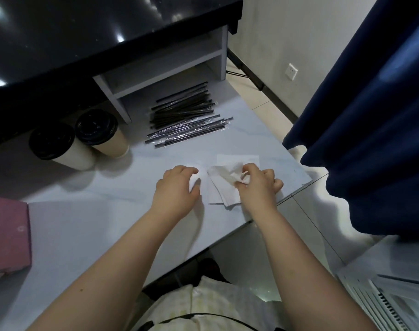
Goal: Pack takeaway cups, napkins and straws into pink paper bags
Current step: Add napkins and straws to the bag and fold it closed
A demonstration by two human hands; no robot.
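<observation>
Pink paper bag (7, 235) lies flat, far left of the napkins (221, 191), at the table (96, 235) edge. Two lidded cups (82, 139) stand up-left of the napkins; wrapped straws (187, 115) lie just beyond them. Left hand (177, 187) presses curled fingers on a napkin's left edge. Right hand (258, 182) pinches the crumpled top sheet. Likely light, soft, tears easily; best lifted by a corner. No legible writing anywhere.
</observation>
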